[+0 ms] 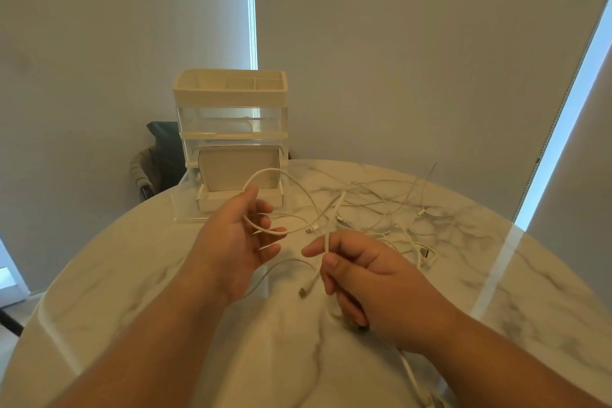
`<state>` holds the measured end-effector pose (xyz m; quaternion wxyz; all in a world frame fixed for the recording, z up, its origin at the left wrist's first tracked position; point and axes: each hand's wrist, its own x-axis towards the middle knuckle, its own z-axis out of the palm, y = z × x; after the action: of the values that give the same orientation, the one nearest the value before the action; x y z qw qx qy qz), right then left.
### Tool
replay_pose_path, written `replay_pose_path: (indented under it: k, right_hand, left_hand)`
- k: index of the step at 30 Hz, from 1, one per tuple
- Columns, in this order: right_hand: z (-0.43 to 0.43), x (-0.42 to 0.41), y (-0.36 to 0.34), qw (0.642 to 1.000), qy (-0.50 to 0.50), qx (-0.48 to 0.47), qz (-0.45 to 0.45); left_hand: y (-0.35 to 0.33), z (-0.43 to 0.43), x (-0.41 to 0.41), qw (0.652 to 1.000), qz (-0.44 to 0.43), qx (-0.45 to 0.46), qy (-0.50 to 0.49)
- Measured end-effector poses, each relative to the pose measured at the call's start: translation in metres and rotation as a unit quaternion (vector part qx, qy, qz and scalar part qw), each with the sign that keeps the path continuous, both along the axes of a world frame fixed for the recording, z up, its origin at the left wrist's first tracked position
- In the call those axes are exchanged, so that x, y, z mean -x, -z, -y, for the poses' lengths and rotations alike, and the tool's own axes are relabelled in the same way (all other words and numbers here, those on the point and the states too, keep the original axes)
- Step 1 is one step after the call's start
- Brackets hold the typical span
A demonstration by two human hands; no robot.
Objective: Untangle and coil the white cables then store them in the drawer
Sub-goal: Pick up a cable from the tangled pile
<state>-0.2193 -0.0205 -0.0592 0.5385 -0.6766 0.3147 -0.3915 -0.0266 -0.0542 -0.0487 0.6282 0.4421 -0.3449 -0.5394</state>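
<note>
Our right grip pinches a white cable; our left grip lies wide, loop merely draped, so we risk it slipping off

Head-worn, forward-down (close above table)

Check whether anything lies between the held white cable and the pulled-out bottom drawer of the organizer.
Nothing visible lies on the table between them. But the white cable, draped over the left hand and pinched by the right hand, trails toward the tangle at right, and a white box seems to occupy the drawer.
</note>
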Motion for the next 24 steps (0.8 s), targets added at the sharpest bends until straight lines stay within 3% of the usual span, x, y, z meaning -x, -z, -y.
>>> replay_pose_path:
  k: [2, 6, 8, 11, 15, 19, 21, 24]
  right_hand:
    - [0.001, 0.001, 0.001, 0.999, -0.01, 0.001, -0.053]
    - [0.004, 0.006, 0.002, 0.976, -0.011, 0.045, -0.211]
    - [0.006, 0.009, 0.002, 0.969, -0.008, 0.056, -0.241]
    - [0.008, 0.01, 0.003, 0.976, 0.013, 0.033, -0.214]
    - [0.014, 0.008, 0.009, 0.988, 0.097, -0.019, -0.123]
    - [0.023, 0.012, 0.009, 0.98, 0.173, 0.006, -0.099]
    - [0.027, 0.015, 0.009, 0.977, 0.187, 0.009, -0.1]
    - [0.027, 0.02, 0.005, 0.986, 0.12, -0.005, -0.119]
  left_hand:
    - [-0.001, 0.001, -0.002, 1.0, -0.012, 0.007, -0.022]
    - [-0.005, 0.001, -0.01, 0.989, -0.139, -0.008, -0.044]
    - [-0.008, -0.001, -0.014, 0.979, -0.201, 0.001, -0.043]
    - [-0.012, -0.002, -0.014, 0.973, -0.227, 0.019, -0.031]
    - [-0.013, -0.006, -0.007, 0.981, -0.181, 0.055, 0.034]
    - [-0.012, -0.009, -0.004, 0.982, -0.142, 0.075, 0.095]
    - [-0.013, -0.01, -0.01, 0.979, -0.175, 0.069, 0.084]
    - [-0.017, -0.009, -0.026, 0.967, -0.243, 0.054, 0.061]
